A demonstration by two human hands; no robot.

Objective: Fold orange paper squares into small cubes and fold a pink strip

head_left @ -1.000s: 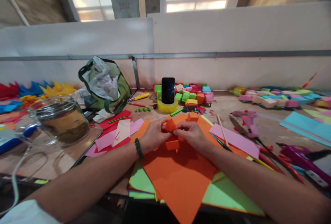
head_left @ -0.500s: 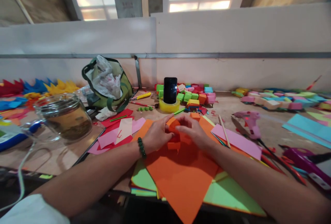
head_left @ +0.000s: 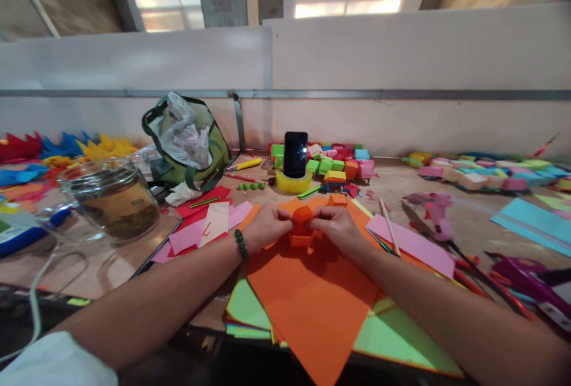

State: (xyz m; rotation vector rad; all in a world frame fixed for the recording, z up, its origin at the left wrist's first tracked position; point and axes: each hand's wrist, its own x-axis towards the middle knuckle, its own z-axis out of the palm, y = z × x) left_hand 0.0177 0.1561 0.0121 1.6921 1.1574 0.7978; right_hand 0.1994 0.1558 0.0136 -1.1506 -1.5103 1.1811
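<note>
Between my hands is a small folded orange paper box [head_left: 302,239] with a raised flap at its back. My left hand [head_left: 268,228], below a dark green bead bracelet [head_left: 241,244], pinches the left side of the flap. Opposite it, my right hand [head_left: 335,228] grips the right side with thumb and fingers closed. Beneath them lies a large orange paper sheet [head_left: 312,303] over a stack of light green sheets [head_left: 401,335]. A smaller orange paper piece [head_left: 338,200] sits just behind my right hand.
A phone [head_left: 295,154] stands on a yellow tape roll [head_left: 293,182] before many colourful paper boxes [head_left: 330,165]. At right are a pink glue gun [head_left: 435,213], its cord and a purple tool [head_left: 526,279]. A glass jar [head_left: 116,201] and green bag [head_left: 214,148] stand left.
Both hands have shifted so that their fingertips face each other across the orange paper box. More of its raised flap now shows between them.
</note>
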